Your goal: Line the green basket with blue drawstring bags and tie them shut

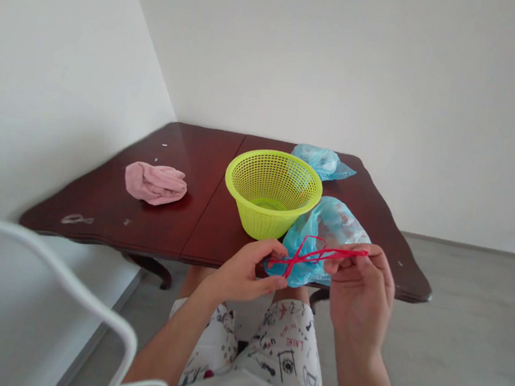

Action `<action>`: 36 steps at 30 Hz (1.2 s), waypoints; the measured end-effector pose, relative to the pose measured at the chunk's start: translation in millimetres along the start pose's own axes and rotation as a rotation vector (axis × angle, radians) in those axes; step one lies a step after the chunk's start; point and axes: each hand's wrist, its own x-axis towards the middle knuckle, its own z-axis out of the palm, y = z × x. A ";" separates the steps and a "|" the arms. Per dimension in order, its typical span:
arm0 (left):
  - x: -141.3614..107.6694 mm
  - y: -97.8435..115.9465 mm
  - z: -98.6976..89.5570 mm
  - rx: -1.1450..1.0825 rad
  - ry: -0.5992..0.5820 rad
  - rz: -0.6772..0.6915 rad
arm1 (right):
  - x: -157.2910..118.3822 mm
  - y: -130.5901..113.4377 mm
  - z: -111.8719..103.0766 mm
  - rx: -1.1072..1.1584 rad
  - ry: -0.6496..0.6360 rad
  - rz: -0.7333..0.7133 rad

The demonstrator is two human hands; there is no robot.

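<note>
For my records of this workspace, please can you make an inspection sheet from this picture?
Surface: dark reddish-brown wooden table with a centre seam and some pale marks.
Job's things: red crossed plastic piece, held between both hands; blue plastic bag just behind it.
Clutter: lime-green plastic basket; second blue plastic bag behind the basket; crumpled pink cloth.
Hands: left hand and right hand each pinch one end of the red crossed plastic piece.
Cables: nothing seen.
Surroundings: white wall, grey floor, white curved rail at lower left.

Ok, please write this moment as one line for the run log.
left hand: holds red plastic strap | right hand: holds same strap | behind: blue plastic bag
</note>
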 end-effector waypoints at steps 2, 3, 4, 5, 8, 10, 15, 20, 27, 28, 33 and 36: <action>2.4 -0.3 -1.2 0.114 -0.006 0.005 | 3.7 -2.4 -0.9 0.010 0.046 -0.029; 3.3 -1.4 -1.5 0.139 0.003 0.003 | 4.4 -3.0 -1.0 0.002 0.056 -0.053; 3.9 -2.7 -1.7 0.148 0.019 -0.002 | 4.3 -3.1 -1.0 -0.018 0.038 -0.075; 4.2 -4.3 -1.6 0.150 0.041 -0.004 | 3.3 -2.6 -1.0 -0.052 -0.003 -0.095; 4.9 -8.3 -0.4 0.148 0.132 0.022 | -2.5 4.0 -1.9 -0.281 -0.194 -0.150; 6.1 -9.1 0.9 0.129 0.191 0.065 | -6.3 12.0 -3.5 -0.496 -0.277 -0.175; 8.4 -4.9 6.5 -0.016 0.246 0.118 | -9.2 28.6 -6.9 -0.706 -0.324 -0.193; 4.0 0.6 10.7 -0.066 0.203 0.089 | -7.1 23.5 -5.6 -0.620 -0.414 -0.149; 7.1 6.9 10.7 -0.203 0.449 0.038 | -0.6 12.9 -8.5 -0.698 -0.490 -0.184; 7.7 8.0 9.5 -0.298 0.509 0.028 | 1.1 12.7 -11.1 -0.708 -0.487 -0.177; 4.7 20.0 -9.9 -0.765 0.550 0.096 | 10.4 19.7 -29.9 -0.759 -0.351 -0.095; -1.2 24.3 -25.0 -0.897 0.558 0.133 | 14.6 28.4 -40.4 -0.728 -0.232 -0.049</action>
